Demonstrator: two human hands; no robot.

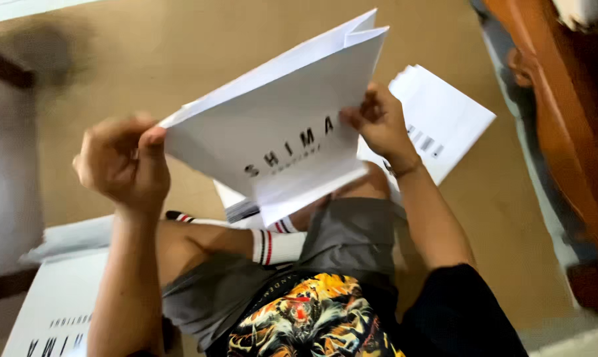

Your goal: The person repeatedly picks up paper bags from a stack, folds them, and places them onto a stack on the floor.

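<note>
The person is sitting on a brown floor (pixel 180 46) and is holding one white folded paper bag (pixel 279 125) up in front of the body, with black letters printed on its side. The left hand (pixel 124 162) is pinching the left edge of this bag with the thumb on top, and the right hand (pixel 381 122) is gripping its right edge with bent fingers. Two stacks of similar white flat bags are lying on the floor: one stack (pixel 444 122) beyond the right hand, one stack (pixel 58 304) beside the left arm.
</note>
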